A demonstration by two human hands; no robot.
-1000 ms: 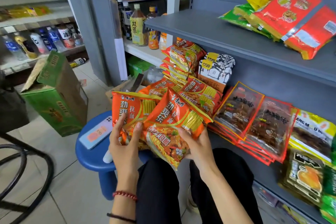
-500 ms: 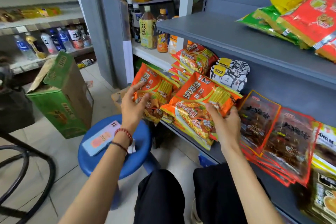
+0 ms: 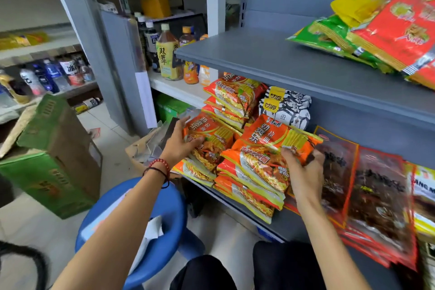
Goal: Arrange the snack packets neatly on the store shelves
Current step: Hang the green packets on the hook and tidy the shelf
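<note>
1. My left hand gripped the left noodle packet, thumb laid across its face and fingers curled round its left edge. The packet lay on a low pile at the left end of the lower shelf.
2. My right hand pinched the right noodle packet at its lower right corner, thumb on the front and the other fingers tucked behind. It topped a taller pile of the same kind, touching the first pile.
3. The 2 packets were orange with yellow ends and read 劲爽 拉面 in large characters; I couldn't read the small print.
4. Further back on that shelf sat another orange stack, and beside it black-and-white bags with yellow tags too small to read.
5. Just right of my right hand lay overlapping dark pouches edged in red, their characters blurred. Past them a yellow packet showed the letters "ANG M".
6. The upper shelf held green packets, red packets and a yellow bag at its right end.
7. In the bay to the left, a tea bottle was labelled 双萃.
8. A blue stool stood under my left forearm, and a green carton sat on the floor.
</note>
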